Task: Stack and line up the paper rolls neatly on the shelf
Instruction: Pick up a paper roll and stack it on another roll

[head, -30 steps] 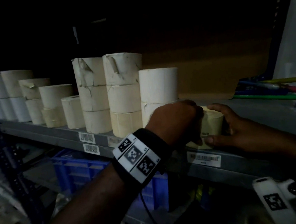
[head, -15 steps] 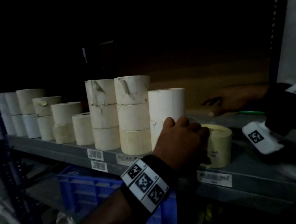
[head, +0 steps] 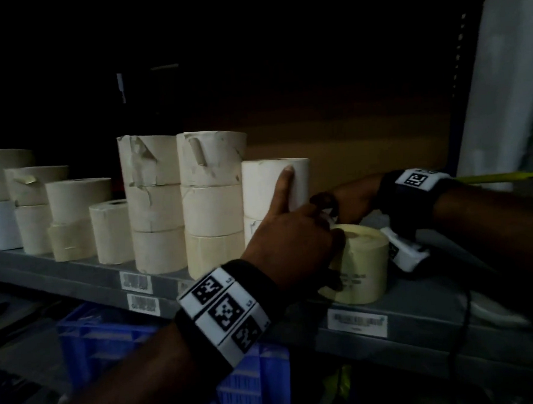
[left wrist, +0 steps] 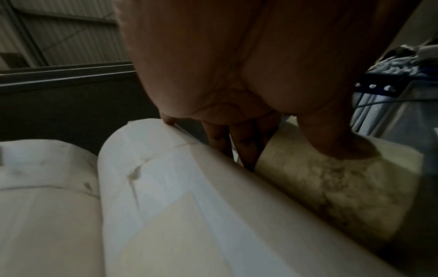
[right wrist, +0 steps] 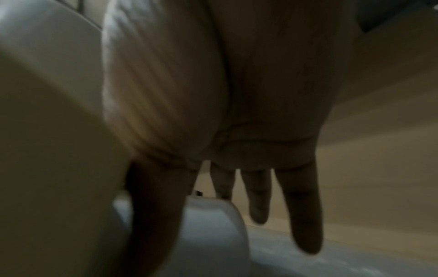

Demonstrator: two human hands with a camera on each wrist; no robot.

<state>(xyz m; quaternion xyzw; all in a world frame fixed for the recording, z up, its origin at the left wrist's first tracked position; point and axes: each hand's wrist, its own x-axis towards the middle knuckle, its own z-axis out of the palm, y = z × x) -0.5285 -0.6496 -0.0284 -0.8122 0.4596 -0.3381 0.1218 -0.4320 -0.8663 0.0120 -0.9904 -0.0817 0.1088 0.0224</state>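
Note:
Cream and white paper rolls stand in stacks along the grey shelf. A single yellowish roll stands to the right of the two-high white stack. My left hand grips this yellowish roll, thumb on its front and fingers down between it and the stack. The left index finger points straight up against the stack's upper roll. My right hand reaches in from the right behind the yellowish roll. In the right wrist view its fingers hang straight and hold nothing.
Taller three-high stacks and lower ones fill the shelf to the left. A blue crate sits under the shelf. A yellow stick lies at the back right near a white panel.
My right hand let go of the yellowish roll, swung away to the back right, then came back behind the roll. My left index finger has risen against the upper white roll.

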